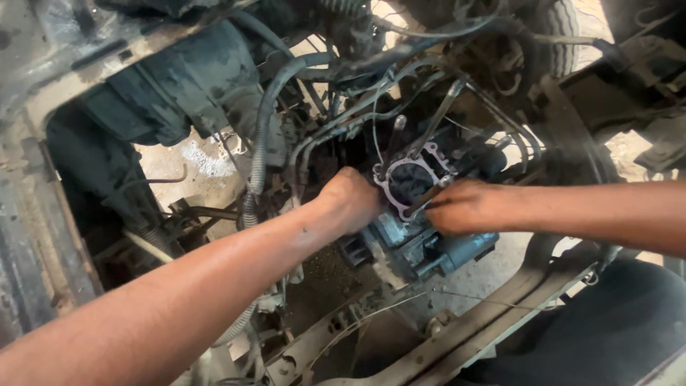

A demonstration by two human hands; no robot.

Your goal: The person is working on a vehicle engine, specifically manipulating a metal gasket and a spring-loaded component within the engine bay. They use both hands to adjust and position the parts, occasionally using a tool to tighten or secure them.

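Engine block, grey-blue, sits mid engine bay with pale gasket on top. Our left hand grips its left side; right hand pinches a metal rod.

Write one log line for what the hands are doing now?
left hand: on engine block, beside gasket | right hand: holding metal tool at gasket

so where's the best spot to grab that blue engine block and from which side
Probably the block by its lower blue body, from the right and below. The top is an open bore ringed by a pale gasket with studs standing up, so it offers no grip. The left hand already covers the left edge; the right hand rests on the right top edge.
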